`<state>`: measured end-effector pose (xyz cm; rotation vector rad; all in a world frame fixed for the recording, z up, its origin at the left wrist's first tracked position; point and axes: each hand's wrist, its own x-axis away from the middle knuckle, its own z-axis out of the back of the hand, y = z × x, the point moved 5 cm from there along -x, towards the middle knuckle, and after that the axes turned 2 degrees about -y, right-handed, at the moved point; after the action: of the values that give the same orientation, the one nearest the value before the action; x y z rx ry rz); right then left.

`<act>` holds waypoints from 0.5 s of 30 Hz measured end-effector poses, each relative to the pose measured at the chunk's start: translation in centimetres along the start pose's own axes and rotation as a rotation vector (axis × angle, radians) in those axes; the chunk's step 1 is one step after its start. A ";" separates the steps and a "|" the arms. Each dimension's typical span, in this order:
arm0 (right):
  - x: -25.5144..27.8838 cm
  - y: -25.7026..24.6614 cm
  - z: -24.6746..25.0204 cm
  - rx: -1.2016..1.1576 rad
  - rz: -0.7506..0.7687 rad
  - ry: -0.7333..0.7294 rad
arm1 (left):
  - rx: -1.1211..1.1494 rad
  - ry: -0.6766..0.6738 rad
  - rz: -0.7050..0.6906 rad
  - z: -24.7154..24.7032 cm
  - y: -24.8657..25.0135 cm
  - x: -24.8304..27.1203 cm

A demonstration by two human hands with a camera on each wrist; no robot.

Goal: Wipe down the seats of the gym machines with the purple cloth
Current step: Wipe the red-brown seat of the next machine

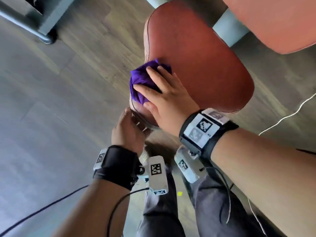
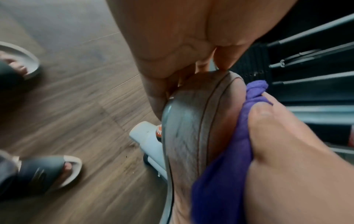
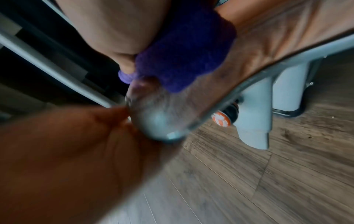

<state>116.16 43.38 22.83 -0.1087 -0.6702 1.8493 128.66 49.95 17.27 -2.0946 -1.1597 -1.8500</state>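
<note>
Wood floor [image 2: 76,106]: only left-wrist view shows sandals [image 2: 47,171].

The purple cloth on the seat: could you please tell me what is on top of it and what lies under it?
The right hand presses on the purple cloth with spread fingers. Under it lies the brown seat, near its narrow front edge. The seat patch beneath the cloth is covered and cannot be seen.

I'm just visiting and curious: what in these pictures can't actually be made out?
- Head view: the right hand covers much of the crumpled purple cloth.
- Head view: the left hand reaches the narrow end of the reddish-brown padded leather seat; its fingertips are out of sight.
- Right wrist view: the orange-and-white knob under the seat is too blurred to read.
</note>
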 end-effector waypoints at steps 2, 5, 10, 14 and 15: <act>-2.9 0.0 0.3 0.029 0.025 -0.049 | 0.097 -0.018 0.036 -0.2 -1.4 0.8; -4.9 -0.2 0.7 0.100 0.100 -0.052 | 0.245 -0.033 0.081 -0.7 -2.9 1.6; 2.7 -1.7 -0.9 0.201 0.509 -0.163 | 0.375 -0.126 0.165 0.1 -4.6 1.3; 2.8 -1.4 -0.9 0.290 0.598 -0.226 | 0.400 -0.233 0.101 0.7 -5.0 1.3; 2.1 -1.7 -1.1 0.300 0.572 -0.220 | 0.396 -0.220 0.081 0.9 -5.0 1.3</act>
<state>117.23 46.11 23.28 0.1155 -0.5337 2.5207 126.33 54.54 16.22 -2.1073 -1.3342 -1.2510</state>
